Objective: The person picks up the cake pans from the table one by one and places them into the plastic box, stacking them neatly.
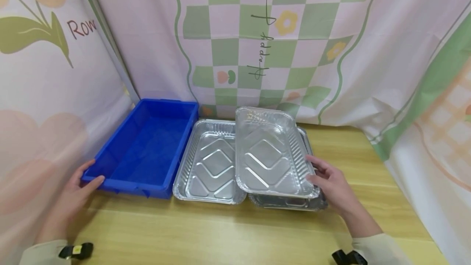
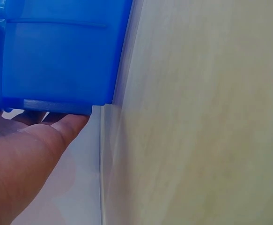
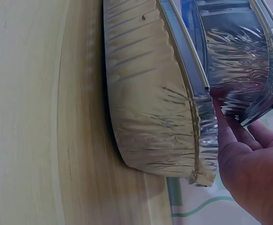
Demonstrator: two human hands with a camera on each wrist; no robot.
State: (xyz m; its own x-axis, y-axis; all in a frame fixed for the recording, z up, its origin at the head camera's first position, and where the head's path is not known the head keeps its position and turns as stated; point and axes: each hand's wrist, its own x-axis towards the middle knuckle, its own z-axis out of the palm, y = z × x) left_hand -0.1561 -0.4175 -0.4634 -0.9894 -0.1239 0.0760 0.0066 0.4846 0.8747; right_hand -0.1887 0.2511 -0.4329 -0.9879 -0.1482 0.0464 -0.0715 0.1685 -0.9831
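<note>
A blue plastic bin [image 1: 147, 184] stands at the left, and my left hand [image 1: 75, 195] grips its near left corner. In the left wrist view the fingers of my left hand [image 2: 28, 154] reach under the rim of the bin [image 2: 56, 61]. My right hand [image 1: 336, 187] holds the right side of an upper foil tray [image 1: 266, 154]. This tray sits raised and tilted over a lower foil tray [image 1: 290, 203]; the right wrist view shows a gap between the lower tray [image 3: 150, 103] and the held tray [image 3: 244, 61]. Another foil tray [image 1: 215, 162] lies between bin and pile, partly overlapped.
Everything stands on a wooden table [image 1: 220, 232]. A patterned curtain [image 1: 228, 52] hangs right behind the bin and trays, and more curtain cloth [image 1: 40, 134] closes off the left side. At the right hangs another cloth [image 1: 434, 142].
</note>
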